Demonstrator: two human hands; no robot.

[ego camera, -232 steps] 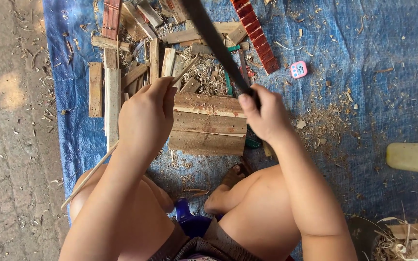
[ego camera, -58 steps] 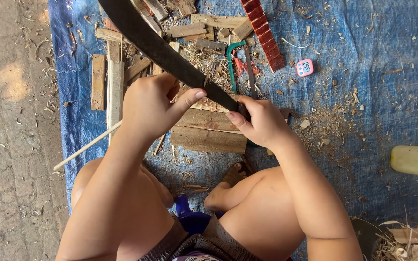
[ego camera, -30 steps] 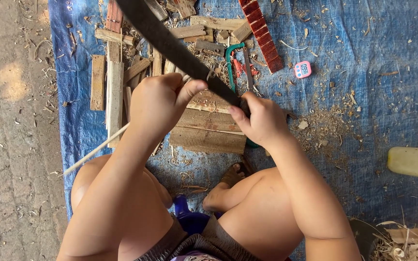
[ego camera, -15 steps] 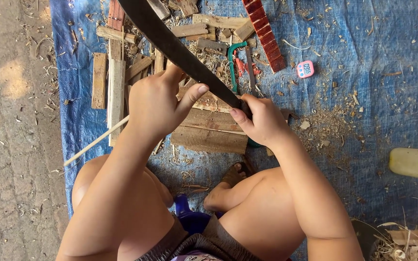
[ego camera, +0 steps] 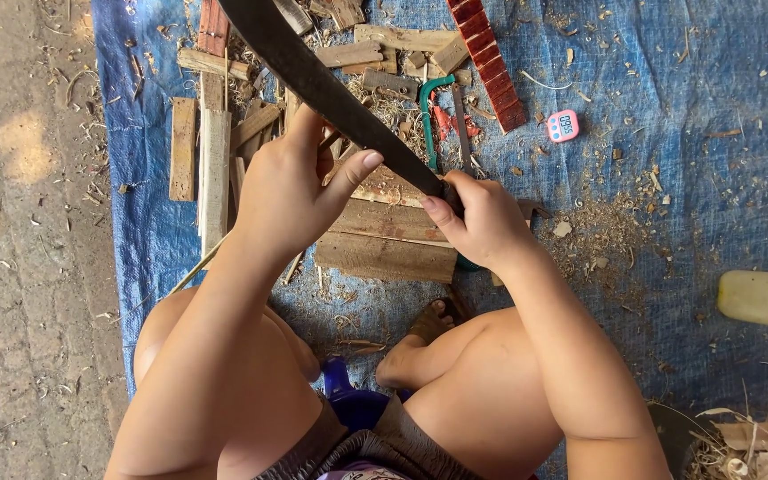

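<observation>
**Long dark blade worked over a plank block on a blue tarp**

A seated person bends over a blue tarp (ego camera: 695, 204) spread on the ground, both bare hands busy above a stack of weathered planks (ego camera: 388, 240). The right hand (ego camera: 482, 222) is closed tight round the handle end of a long dark blade (ego camera: 313, 76), which slants up and away to the left. The left hand (ego camera: 291, 191) is curled shut on a thin pale strip (ego camera: 190, 274), apparently bamboo, that trails out past the left knee; its thumb reaches up to rest on the blade's edge side. Where strip meets blade is hidden behind the fingers, so the exact contact cannot be told.

Judged from this pose, the cut goes best with the blade held steady by the right grip while the left grip feeds the strip evenly, thumb kept clear of the edge and the planks underneath serving as a rest.

Around the hands lie loose wood offcuts (ego camera: 215, 169), shavings, a red slatted strip (ego camera: 488, 58), a green-handled tool (ego camera: 427, 107) and a small pink timer (ego camera: 563, 125). A pale yellow object (ego camera: 762, 298) sits well apart at the right.
</observation>
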